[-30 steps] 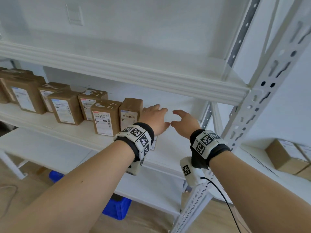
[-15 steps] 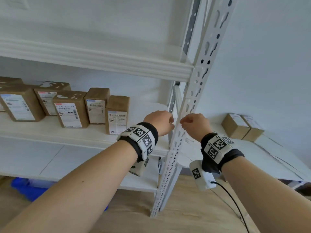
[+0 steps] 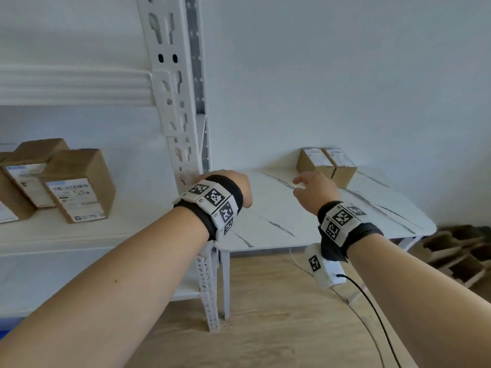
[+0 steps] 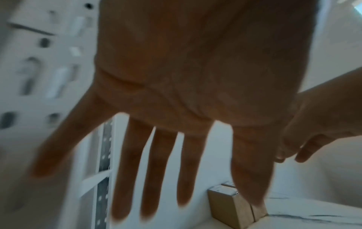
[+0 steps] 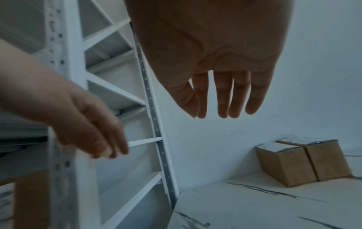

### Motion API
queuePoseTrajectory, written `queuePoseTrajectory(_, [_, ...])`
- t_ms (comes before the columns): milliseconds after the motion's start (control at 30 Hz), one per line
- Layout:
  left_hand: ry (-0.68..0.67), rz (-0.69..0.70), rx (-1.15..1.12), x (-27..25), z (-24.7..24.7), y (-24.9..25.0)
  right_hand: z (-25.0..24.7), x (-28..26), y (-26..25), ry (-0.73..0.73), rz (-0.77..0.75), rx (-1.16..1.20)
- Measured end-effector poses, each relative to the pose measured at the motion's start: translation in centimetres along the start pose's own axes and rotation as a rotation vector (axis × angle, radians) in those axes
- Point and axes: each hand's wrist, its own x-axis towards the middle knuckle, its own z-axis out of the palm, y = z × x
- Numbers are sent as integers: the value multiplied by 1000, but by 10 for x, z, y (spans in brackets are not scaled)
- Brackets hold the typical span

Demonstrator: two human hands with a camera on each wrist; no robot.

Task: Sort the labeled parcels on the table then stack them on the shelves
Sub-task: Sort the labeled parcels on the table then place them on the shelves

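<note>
Head view: the left hand (image 3: 233, 185) is held out in front of the perforated white upright (image 3: 183, 123) of the shelf unit, above the near-left corner of the table (image 3: 279, 224). Its fingers are hidden behind the wrist band, so its state cannot be judged here. The right hand (image 3: 314, 192) is raised above the table, fingers loose, holding nothing. Two labelled parcels on the table (image 3: 326, 166) stand side by side, touching, at the far edge against the wall. They are clear of both hands. More shelved parcels (image 3: 77, 184) stand upright on the middle shelf (image 3: 79, 235) at left, labels facing outward.

Left wrist view: the left hand (image 4: 195, 93) shows its palm with all fingers (image 4: 127, 170) straight and spread, empty. The picture is blurred. The table parcels (image 4: 233, 204) lie beyond the fingertips, not touched. The right hand (image 4: 321, 124) appears at the right edge, fingers loosely bent.

Right wrist view: the right hand (image 5: 215, 62) hangs with fingers (image 5: 223, 96) nearly straight and close together, empty. The table parcels (image 5: 301, 161) sit below and beyond it on the marbled table (image 5: 254, 206). The left hand (image 5: 84, 124) is beside the shelf upright (image 5: 62, 162); contact cannot be confirmed.
</note>
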Motion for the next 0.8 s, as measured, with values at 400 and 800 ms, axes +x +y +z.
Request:
queuePoseTrajectory(400, [118, -3, -83, 118, -30, 138, -64, 113, 127, -131, -30, -16])
queuePoseTrajectory(800, [274, 85, -136, 257, -19, 201, -54, 234, 200, -220, 61, 75])
